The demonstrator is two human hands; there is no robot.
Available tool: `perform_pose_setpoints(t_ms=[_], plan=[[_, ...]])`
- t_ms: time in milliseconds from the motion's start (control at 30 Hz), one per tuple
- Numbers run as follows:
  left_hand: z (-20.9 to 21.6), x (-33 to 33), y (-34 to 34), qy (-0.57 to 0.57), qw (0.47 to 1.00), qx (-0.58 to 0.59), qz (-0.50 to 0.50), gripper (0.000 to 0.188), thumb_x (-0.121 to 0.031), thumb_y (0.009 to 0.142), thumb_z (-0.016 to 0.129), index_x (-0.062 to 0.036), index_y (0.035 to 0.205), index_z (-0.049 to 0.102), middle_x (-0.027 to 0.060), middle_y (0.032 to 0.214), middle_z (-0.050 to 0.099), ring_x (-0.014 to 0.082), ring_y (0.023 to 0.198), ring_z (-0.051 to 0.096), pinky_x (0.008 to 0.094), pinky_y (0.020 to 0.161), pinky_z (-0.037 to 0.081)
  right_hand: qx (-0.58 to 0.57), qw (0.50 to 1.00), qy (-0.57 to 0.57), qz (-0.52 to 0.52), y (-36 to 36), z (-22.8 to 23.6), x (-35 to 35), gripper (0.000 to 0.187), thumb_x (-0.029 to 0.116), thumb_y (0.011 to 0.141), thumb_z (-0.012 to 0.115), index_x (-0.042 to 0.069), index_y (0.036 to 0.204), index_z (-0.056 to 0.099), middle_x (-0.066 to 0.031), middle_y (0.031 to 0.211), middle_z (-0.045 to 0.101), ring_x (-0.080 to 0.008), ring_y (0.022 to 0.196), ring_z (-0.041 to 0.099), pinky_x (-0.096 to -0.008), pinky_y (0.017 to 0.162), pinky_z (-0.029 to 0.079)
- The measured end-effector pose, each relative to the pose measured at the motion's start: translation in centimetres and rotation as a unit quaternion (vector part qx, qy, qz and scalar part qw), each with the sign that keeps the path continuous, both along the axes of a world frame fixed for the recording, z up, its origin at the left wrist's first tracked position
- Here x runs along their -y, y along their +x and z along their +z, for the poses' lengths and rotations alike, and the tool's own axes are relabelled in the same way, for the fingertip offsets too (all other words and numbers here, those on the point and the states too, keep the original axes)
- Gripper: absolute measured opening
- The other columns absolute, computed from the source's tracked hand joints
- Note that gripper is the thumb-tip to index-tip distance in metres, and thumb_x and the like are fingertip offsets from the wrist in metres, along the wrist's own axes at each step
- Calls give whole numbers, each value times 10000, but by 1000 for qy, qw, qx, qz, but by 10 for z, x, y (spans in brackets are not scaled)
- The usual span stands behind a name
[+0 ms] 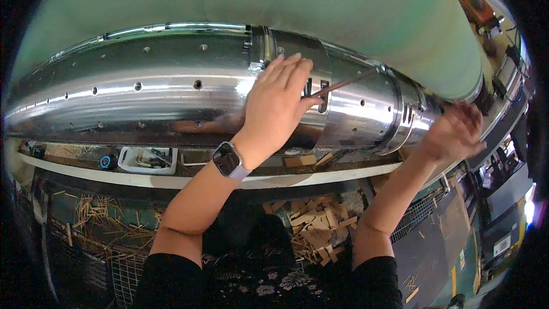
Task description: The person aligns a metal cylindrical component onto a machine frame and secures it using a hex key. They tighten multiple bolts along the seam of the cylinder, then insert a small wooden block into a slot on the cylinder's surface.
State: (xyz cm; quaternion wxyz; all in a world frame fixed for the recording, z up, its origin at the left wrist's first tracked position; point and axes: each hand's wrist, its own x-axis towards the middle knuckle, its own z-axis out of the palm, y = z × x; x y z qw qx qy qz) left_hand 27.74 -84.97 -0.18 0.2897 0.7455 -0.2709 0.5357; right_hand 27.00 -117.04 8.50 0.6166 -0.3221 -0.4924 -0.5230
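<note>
A long polished metal cylinder (171, 100) with rows of bolt holes lies across my view. My left hand (280, 97) rests on it with fingers stretched out, beside a slotted metal band (323, 74). A thin dark rod (346, 83) slants over the cylinder, its lower end close by my left thumb; what that end sits in is hidden. Farther right, near another slotted ring (404, 115), my right hand (454, 131) is smeared by motion. Its fingers do not show clearly, nor whether anything is in them.
Behind the cylinder rises a large pale green roller (257, 0). Along the front runs a ledge (274, 180) carrying a white bin (128, 160) of tools, a blue tape measure (106, 162) and a small wooden block (300, 161). Cardboard-coloured scraps (320, 223) litter the floor below.
</note>
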Motion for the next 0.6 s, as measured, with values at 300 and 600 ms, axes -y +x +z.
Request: perform_pose_setpoints(t_ms=[300, 600], plan=[[-7, 1, 5, 15, 998, 35, 46, 435, -194, 775, 668, 6, 1128, 512, 168, 1156, 563, 332, 1147, 493, 455, 1036, 330, 59, 955, -232, 177, 22, 40, -180, 553, 486, 912, 412, 29, 1222, 448, -149, 1143, 527, -279, 1045, 500, -411, 940, 350], [-9, -1, 6, 18, 995, 54, 77, 357, -163, 771, 639, 8, 1070, 543, 154, 1103, 579, 305, 1114, 515, 424, 1028, 348, 34, 983, -138, 114, 7, 36, -115, 517, 441, 875, 416, 14, 1139, 536, -139, 1065, 580, -295, 975, 543, -419, 878, 401]])
